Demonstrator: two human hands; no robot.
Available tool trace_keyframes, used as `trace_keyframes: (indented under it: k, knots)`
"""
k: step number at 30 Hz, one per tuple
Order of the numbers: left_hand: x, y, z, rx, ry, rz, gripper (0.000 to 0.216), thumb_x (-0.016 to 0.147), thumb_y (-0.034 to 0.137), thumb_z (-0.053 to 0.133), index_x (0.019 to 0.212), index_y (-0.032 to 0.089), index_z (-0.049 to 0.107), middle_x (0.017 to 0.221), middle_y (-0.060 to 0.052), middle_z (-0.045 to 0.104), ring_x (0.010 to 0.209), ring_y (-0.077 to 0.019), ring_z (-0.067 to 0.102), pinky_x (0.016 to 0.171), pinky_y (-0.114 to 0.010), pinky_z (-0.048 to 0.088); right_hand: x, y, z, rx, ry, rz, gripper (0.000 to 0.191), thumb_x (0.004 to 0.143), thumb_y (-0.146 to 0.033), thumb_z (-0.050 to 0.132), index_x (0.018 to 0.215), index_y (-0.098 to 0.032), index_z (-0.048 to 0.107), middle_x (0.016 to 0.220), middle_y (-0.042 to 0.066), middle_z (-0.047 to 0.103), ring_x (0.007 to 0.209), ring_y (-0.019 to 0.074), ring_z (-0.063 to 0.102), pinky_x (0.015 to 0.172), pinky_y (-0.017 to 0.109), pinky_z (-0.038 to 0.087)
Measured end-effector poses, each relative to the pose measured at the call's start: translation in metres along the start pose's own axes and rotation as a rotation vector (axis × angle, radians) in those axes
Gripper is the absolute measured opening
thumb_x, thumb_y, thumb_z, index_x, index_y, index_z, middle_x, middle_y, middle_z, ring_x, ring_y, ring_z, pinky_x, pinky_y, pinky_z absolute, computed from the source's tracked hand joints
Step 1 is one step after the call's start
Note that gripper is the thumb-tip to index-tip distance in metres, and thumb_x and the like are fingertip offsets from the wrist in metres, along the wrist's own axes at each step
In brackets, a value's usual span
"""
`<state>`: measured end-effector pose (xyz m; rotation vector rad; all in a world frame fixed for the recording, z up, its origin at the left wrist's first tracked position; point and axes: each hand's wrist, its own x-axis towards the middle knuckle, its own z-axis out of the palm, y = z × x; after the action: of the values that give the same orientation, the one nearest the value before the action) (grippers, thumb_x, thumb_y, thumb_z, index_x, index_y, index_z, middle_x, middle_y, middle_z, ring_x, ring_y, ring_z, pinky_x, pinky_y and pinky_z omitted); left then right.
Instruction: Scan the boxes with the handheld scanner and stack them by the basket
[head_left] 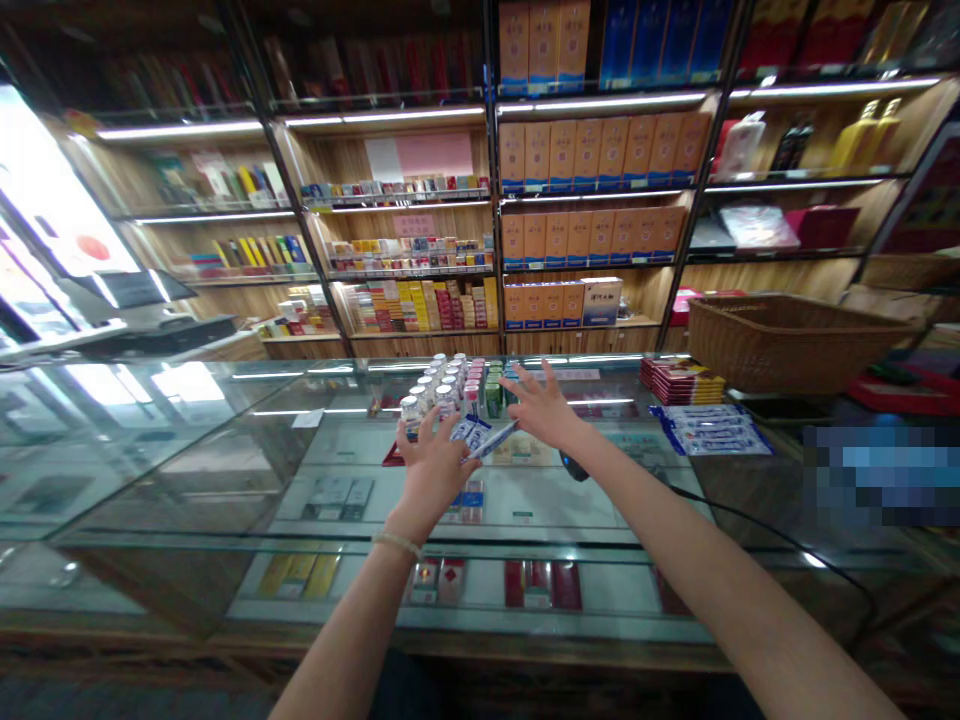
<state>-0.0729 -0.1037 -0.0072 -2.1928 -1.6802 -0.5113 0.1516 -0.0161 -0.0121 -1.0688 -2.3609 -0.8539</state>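
Observation:
My left hand (pixel 431 468) is over the glass counter, its thumb and a finger closed on the near end of a slim blue-and-white packet (pixel 491 441). Its other fingers reach toward small white-capped bottles (pixel 426 388) standing in rows. Another blue-and-white packet (pixel 471 428) shows just behind that hand. My right hand (pixel 546 408) hovers with fingers spread near the packet's far end; whether it touches that end I cannot tell. Pink containers (pixel 473 375) and green containers (pixel 494 385) stand between the bottles and my right hand. A dark device (pixel 574 466) lies partly hidden below my right wrist.
Cigarette-like packs lie inside the glass counter (pixel 360 525). A blue-and-white multipack (pixel 711 430), a stack of red-and-yellow packets (pixel 679 381) and a wicker basket (pixel 787 340) are on the right. A black cable (pixel 780 532) crosses the counter. Stocked shelves (pixel 585 260) line the back wall.

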Motion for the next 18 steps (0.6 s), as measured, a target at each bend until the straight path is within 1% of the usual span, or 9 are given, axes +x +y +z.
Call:
trace_keyframes:
  k: [3,5,7,10,13,18]
  knots:
    - [0.013,0.002,-0.006,-0.014,0.007,-0.006,0.011,0.085,0.037,0.075,0.080,0.028,0.079,0.149,-0.003,0.060,0.151,-0.0379,0.034,0.120,-0.076,0.007,-0.004,0.012,-0.011,-0.005,0.024,0.029,0.003,0.082,-0.026,0.078,0.085,-0.027,0.077,0.155,0.002,0.053,0.152,0.0362,0.029,0.122,0.073,-0.014]
    - [0.023,0.005,-0.011,-0.034,-0.016,0.017,0.011,0.086,0.036,0.074,0.080,0.028,0.079,0.150,-0.004,0.059,0.151,-0.0386,0.032,0.120,-0.077,0.006,-0.008,0.019,-0.017,-0.014,0.040,0.053,0.003,0.082,-0.027,0.079,0.084,-0.027,0.076,0.156,0.002,0.051,0.152,0.0365,0.029,0.121,0.073,-0.014]
    - [0.034,0.009,-0.017,-0.044,-0.029,0.016,0.011,0.087,0.036,0.074,0.080,0.028,0.079,0.152,-0.004,0.057,0.152,-0.0402,0.031,0.119,-0.079,0.007,-0.013,0.026,-0.022,-0.023,0.053,0.082,0.004,0.082,-0.028,0.079,0.084,-0.027,0.076,0.157,0.002,0.049,0.152,0.0367,0.029,0.121,0.073,-0.013]
    - [0.048,0.016,-0.021,-0.060,-0.014,0.025,0.009,0.086,0.035,0.075,0.080,0.029,0.080,0.153,-0.004,0.056,0.153,-0.0405,0.029,0.119,-0.079,0.007,-0.021,0.036,-0.028,-0.020,0.064,0.133,0.004,0.083,-0.028,0.078,0.086,-0.027,0.076,0.159,0.002,0.048,0.152,0.0368,0.028,0.121,0.073,-0.012]
    - [0.060,0.021,-0.019,-0.095,0.032,0.040,0.008,0.085,0.033,0.076,0.079,0.030,0.081,0.152,-0.003,0.057,0.152,-0.0405,0.030,0.120,-0.078,0.005,-0.029,0.045,-0.031,0.010,0.073,0.198,0.003,0.083,-0.028,0.078,0.086,-0.028,0.076,0.159,0.001,0.047,0.153,0.0364,0.026,0.121,0.074,-0.007]
    - [0.076,0.026,-0.006,-0.138,0.072,0.058,0.010,0.087,0.034,0.073,0.083,0.033,0.082,0.152,-0.003,0.057,0.152,-0.0413,0.029,0.121,-0.077,0.001,-0.041,0.058,-0.032,0.072,0.085,0.297,0.002,0.086,-0.031,0.076,0.086,-0.029,0.076,0.160,0.002,0.045,0.154,0.0364,0.023,0.119,0.076,0.001]
